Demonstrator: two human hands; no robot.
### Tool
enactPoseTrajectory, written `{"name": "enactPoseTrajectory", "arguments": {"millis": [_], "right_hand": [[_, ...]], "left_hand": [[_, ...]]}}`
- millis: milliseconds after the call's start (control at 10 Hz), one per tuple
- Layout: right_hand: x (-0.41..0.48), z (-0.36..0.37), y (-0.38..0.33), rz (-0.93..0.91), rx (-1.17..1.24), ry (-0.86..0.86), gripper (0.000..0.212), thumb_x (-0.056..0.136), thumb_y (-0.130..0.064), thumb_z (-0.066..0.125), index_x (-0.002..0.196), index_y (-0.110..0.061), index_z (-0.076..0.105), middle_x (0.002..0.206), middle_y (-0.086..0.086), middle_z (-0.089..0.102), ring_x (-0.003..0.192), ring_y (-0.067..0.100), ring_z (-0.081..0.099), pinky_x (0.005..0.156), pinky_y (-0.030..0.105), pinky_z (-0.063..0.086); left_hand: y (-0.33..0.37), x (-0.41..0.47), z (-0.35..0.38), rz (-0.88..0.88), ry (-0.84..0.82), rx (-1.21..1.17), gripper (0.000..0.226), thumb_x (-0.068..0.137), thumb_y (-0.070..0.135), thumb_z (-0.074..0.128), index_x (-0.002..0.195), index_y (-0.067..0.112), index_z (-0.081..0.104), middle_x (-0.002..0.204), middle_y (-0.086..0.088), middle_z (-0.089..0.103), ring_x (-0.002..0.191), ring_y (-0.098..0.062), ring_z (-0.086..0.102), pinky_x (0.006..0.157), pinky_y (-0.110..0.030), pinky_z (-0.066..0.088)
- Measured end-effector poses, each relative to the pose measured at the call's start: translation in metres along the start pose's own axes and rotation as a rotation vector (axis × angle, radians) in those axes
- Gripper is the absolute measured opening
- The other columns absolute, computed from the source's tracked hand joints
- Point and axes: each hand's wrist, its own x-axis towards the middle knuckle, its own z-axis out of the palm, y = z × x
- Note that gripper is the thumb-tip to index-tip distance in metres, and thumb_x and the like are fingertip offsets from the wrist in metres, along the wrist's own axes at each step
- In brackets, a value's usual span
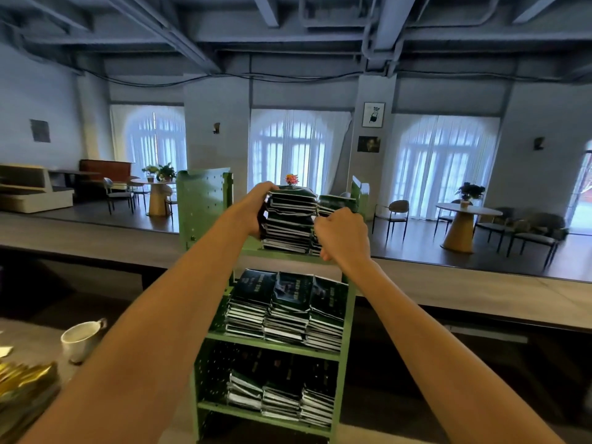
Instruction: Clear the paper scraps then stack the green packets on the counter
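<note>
**Forearms out to the rack's top shelf**

Both forearms point(179, 283) stretch toward the green rack point(205, 203). On its top shelf my left hand point(256, 213) wraps the left side of a tall stack of green packets point(290, 222), fingers hooked over the top. My right hand point(342, 233) is curled at that stack's right edge; I cannot tell whether it grips. Lower packets point(288, 309) fill the rack's shelves beneath. Left of the rack sits a white cup point(80, 339).

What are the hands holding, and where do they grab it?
A packet stack on the top shelf: left hand grips its left side, right hand its right side.
</note>
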Motion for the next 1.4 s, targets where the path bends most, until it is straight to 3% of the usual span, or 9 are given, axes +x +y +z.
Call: {"name": "enactPoseTrajectory", "arguments": {"millis": [100,300,400,500,700,1000,1200,1300,1400], "right_hand": [[0.000,-0.003,0.007,-0.027,-0.002,-0.021,0.032,0.086,-0.021,0.048,0.060,-0.003,0.052,0.057,0.015,0.056,0.058,0.032,0.059,0.073,0.044,0.057],[-0.003,-0.004,0.005,-0.079,0.026,-0.034,0.046,0.089,-0.034,0.050,0.051,-0.008,0.046,0.046,0.011,0.056,0.044,0.023,0.061,0.065,0.039,0.059],[-0.004,-0.004,0.007,-0.121,-0.027,-0.040,0.050,0.090,-0.036,0.055,0.050,-0.008,0.048,0.050,0.015,0.062,0.042,0.021,0.061,0.062,0.038,0.059],[-0.005,0.000,0.010,-0.135,-0.061,-0.058,0.047,0.090,-0.038,0.058,0.056,-0.006,0.053,0.056,0.015,0.066,0.050,0.025,0.065,0.064,0.040,0.059],[-0.002,0.001,0.011,-0.112,-0.058,-0.070,0.045,0.091,-0.038,0.057,0.060,-0.006,0.053,0.063,0.018,0.067,0.060,0.031,0.067,0.068,0.046,0.058],[-0.003,0.001,0.011,-0.117,-0.055,-0.053,0.046,0.091,-0.037,0.058,0.055,-0.008,0.050,0.066,0.022,0.067,0.062,0.034,0.067,0.068,0.045,0.058],[-0.003,0.001,0.011,-0.124,-0.060,-0.066,0.048,0.091,-0.035,0.057,0.053,-0.009,0.047,0.063,0.020,0.067,0.057,0.030,0.067,0.067,0.044,0.058],[-0.008,-0.003,0.012,-0.133,-0.061,-0.084,0.045,0.091,-0.030,0.056,0.052,-0.009,0.050,0.060,0.019,0.067,0.055,0.029,0.067,0.066,0.041,0.059],[-0.017,-0.005,0.019,-0.156,-0.033,-0.062,0.036,0.089,-0.018,0.055,0.056,-0.003,0.056,0.059,0.018,0.067,0.054,0.028,0.067,0.064,0.039,0.059]], "left_hand": [[-0.001,-0.004,0.012,-0.010,-0.029,-0.011,0.027,0.086,0.032,0.046,0.071,0.012,0.054,0.074,-0.006,0.061,0.074,-0.023,0.058,0.083,-0.035,0.047],[-0.001,-0.004,0.011,0.021,0.000,0.015,0.043,0.087,0.050,0.045,0.082,0.010,0.060,0.081,-0.010,0.066,0.081,-0.027,0.061,0.084,-0.039,0.049],[-0.006,-0.008,0.007,0.073,0.038,0.014,0.062,0.087,0.060,0.038,0.109,0.007,0.060,0.105,-0.015,0.065,0.092,-0.030,0.062,0.074,-0.039,0.052],[-0.015,-0.011,0.000,0.105,0.032,-0.012,0.070,0.087,0.064,0.032,0.133,0.014,0.048,0.120,-0.017,0.061,0.105,-0.032,0.060,0.081,-0.044,0.053],[-0.027,-0.021,0.012,0.172,-0.051,0.039,0.073,0.093,0.065,0.010,0.109,0.013,0.060,0.106,-0.013,0.064,0.097,-0.024,0.060,0.081,-0.036,0.049],[-0.031,-0.023,0.012,0.296,0.127,0.134,0.062,0.099,0.052,0.017,0.135,0.009,0.045,0.132,-0.016,0.053,0.120,-0.028,0.051,0.101,-0.041,0.042],[-0.032,-0.031,0.017,0.338,0.045,0.110,0.057,0.101,0.046,0.016,0.128,0.009,0.050,0.125,-0.014,0.058,0.114,-0.026,0.055,0.098,-0.038,0.045],[-0.032,-0.030,0.014,0.355,0.159,0.109,0.055,0.101,0.043,0.021,0.139,0.008,0.040,0.134,-0.012,0.050,0.122,-0.026,0.048,0.102,-0.038,0.039],[-0.040,-0.040,0.007,0.528,0.461,0.200,0.042,0.099,0.024,0.030,0.132,0.001,0.044,0.115,-0.010,0.053,0.105,-0.019,0.050,0.086,-0.031,0.040]]}}
